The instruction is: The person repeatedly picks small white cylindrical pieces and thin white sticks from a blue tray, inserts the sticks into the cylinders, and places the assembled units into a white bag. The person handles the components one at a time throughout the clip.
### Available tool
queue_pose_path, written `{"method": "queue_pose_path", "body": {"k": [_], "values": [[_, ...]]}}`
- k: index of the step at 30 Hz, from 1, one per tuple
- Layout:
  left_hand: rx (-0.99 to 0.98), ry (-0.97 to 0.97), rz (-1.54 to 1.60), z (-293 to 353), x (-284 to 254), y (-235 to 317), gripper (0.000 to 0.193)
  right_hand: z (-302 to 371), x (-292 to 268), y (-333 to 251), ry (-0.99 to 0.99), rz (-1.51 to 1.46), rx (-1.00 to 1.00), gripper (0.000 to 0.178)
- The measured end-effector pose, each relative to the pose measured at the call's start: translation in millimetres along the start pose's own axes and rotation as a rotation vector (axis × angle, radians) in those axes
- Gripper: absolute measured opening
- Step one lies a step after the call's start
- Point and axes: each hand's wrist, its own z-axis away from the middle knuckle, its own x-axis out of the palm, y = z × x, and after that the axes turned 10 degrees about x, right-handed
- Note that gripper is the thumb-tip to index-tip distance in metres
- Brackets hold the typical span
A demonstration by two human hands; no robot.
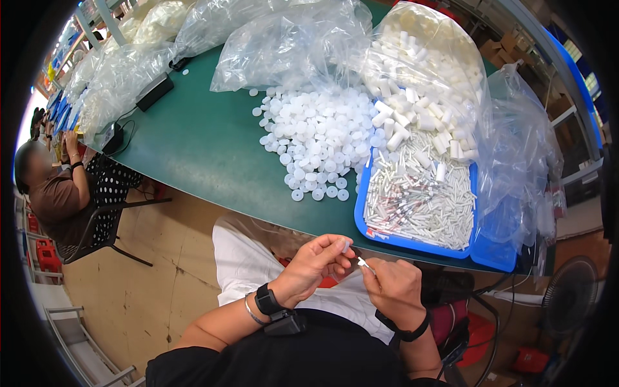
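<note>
Above my lap, just off the table edge, both hands work close together. My left hand (316,264) is closed in a pinch, with a small translucent whitish piece (346,246) at the tips of thumb and forefinger. Beside it, my right hand (396,287) grips a thin white stick (363,263), its end pointing toward the left hand. The pieces look apart. On the table, a blue tray (412,241) holds many short white sticks (425,213), some with reddish parts. To its left spreads a heap of translucent white round caps (316,135).
White cylinders (403,119) spill from a clear plastic bag (445,39) onto the tray's far end. More clear bags (290,48) line the back of the green table (187,142). A seated person (61,193) works at far left. A fan (570,290) stands at right.
</note>
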Motion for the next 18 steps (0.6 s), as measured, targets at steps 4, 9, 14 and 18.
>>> {"method": "queue_pose_path", "body": {"k": [4,9,14,18], "values": [[-0.021,-0.007,0.016,-1.0,-0.2,0.4,0.028,0.2,-3.6,2.7,-0.018,0.056,0.032,0.009],[-0.024,-0.010,0.034,-2.8,-1.2,-0.5,0.027,-0.2,-2.3,4.3,-0.038,0.046,0.016,0.009],[-0.036,-0.003,0.030,-3.5,-1.2,-0.4,0.027,-2.1,-3.2,4.3,-0.011,0.056,0.019,0.008],[-0.047,-0.003,0.032,-4.2,0.8,0.7,0.026,-0.4,-2.8,7.5,-0.021,0.035,0.088,0.009]]}}
